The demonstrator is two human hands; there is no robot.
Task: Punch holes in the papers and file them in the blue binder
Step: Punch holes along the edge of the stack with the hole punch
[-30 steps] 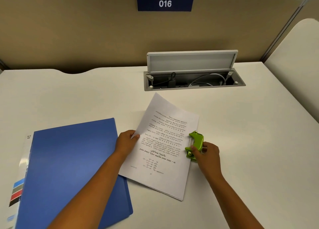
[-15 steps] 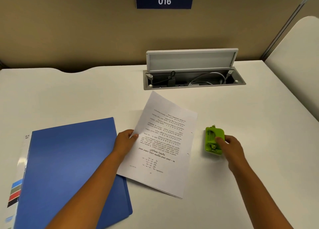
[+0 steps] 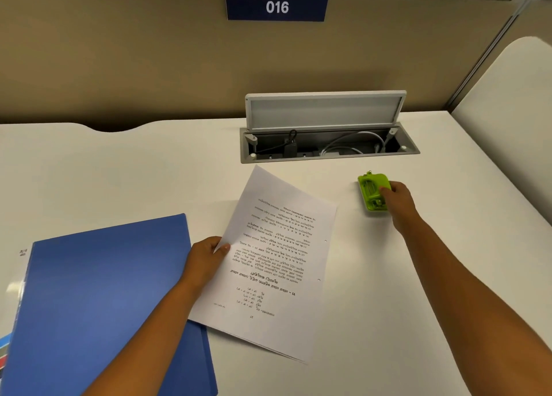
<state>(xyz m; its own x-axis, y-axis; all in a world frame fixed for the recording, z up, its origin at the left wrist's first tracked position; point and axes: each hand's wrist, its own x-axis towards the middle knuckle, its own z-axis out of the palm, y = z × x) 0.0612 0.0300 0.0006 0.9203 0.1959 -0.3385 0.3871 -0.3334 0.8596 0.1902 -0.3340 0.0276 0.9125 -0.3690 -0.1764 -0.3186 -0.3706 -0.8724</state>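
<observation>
A thin stack of printed papers [image 3: 274, 264] lies askew on the white desk [image 3: 418, 276], with two small punched holes along its right edge. My left hand [image 3: 206, 259] pinches the stack's left edge, thumb on top. The closed blue binder [image 3: 101, 300] lies flat at the lower left, its right edge under the papers' lower corner. A small green hole punch [image 3: 372, 194] sits on the desk to the right of the papers, and my right hand [image 3: 398, 200] holds it by its right side.
An open cable tray [image 3: 328, 144] with its lid raised and cords inside is set into the desk at the back. A tan partition [image 3: 119, 61] with a "016" sign closes off the far side. A pale rounded panel [image 3: 507, 112] stands at the right.
My right hand pulled the green punch off the papers' right edge and carried it up and to the right across the desk. My left hand kept its hold on the papers.
</observation>
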